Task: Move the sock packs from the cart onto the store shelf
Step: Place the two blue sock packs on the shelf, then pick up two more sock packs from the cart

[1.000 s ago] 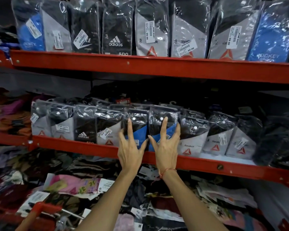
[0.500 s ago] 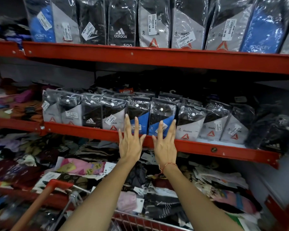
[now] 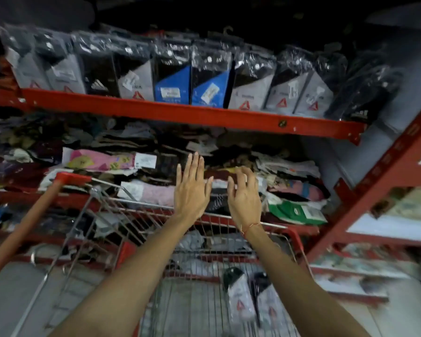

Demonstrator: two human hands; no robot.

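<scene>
A row of sock packs in clear plastic stands upright on the red shelf, two blue ones in the middle. Below, a red wire cart holds two grey-and-black sock packs near its right side. My left hand and my right hand hover empty above the cart's far rim, fingers spread, well below the shelf edge. A red thread circles my right wrist.
Under the red shelf lies a messy heap of loose socks and cloth packs. The cart's red handle slants at the left. A red shelf upright rises at the right, with more shelves beyond it.
Both hands have left the blue packs on the shelf and dropped toward the cart. The view has tilted down, so the cart and its packs have come into sight.
</scene>
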